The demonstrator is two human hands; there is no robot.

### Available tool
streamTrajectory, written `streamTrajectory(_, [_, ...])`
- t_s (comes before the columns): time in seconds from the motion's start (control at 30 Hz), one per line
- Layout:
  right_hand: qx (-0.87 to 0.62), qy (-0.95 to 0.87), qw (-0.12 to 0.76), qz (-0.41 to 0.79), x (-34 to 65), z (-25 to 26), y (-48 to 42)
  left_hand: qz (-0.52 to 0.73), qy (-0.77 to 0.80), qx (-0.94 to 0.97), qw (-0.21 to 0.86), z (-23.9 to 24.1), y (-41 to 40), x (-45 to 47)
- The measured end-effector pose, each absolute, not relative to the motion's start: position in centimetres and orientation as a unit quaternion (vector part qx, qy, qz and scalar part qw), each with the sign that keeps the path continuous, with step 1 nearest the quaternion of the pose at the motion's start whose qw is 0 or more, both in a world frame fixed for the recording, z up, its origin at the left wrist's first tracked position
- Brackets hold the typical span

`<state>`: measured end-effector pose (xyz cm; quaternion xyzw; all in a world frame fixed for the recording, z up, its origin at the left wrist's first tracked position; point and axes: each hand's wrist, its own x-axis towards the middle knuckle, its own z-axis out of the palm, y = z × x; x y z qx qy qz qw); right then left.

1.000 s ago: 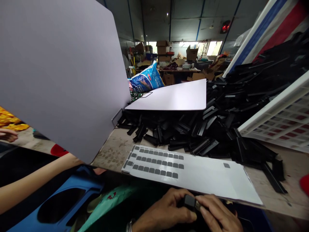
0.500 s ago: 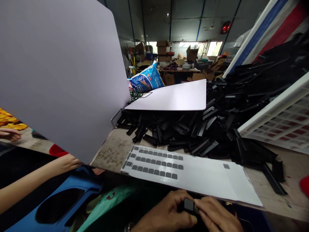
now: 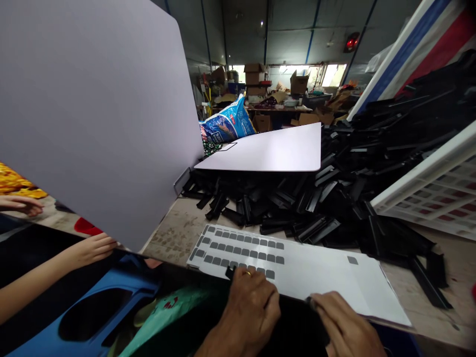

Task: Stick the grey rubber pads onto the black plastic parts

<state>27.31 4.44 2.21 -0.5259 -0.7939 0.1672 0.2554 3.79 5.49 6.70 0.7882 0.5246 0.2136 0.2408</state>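
My left hand (image 3: 250, 307) is closed in a fist at the near edge of a white sheet (image 3: 308, 275). A small black plastic piece (image 3: 230, 272) pokes out past its fingers; the rest is hidden by the hand. Rows of small grey stickers (image 3: 243, 249) cover the sheet's left half, and a single grey sticker (image 3: 352, 260) lies near its right end. Below the sheet's right part, my right hand (image 3: 347, 325) has its fingers pressed together, with something small and dark at their tips that I cannot make out. The two hands are apart.
Black plastic pieces (image 3: 275, 198) lie heaped behind the sheet, beside a white crate (image 3: 435, 183). A large pale panel (image 3: 96, 109) stands at left; a pale board (image 3: 267, 148) rests over the heap. Another person's hand (image 3: 92, 249) is at left, near a blue chair (image 3: 122, 297).
My hands, together before at a black piece with a grey face, have separated. The left has moved up and left with a black piece; the right stays lower right.
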Motion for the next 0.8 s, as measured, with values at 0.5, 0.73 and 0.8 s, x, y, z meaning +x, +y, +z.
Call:
streamTrajectory(0.5, [-0.611,-0.781,0.090,0.090,21.2,0.9,11.5,0.073,0.504,0.854,0.107,1.8,8.6,5.3])
streamTrajectory(0.73, [-0.627,-0.767,0.094,0.098,20.9,0.5,11.7,0.047,0.502,0.854,0.127,3.3,9.0,5.3])
streamTrajectory(0.8, [-0.620,-0.770,0.102,0.114,20.8,0.6,11.9,0.039,0.499,0.854,0.139,3.4,9.2,5.4])
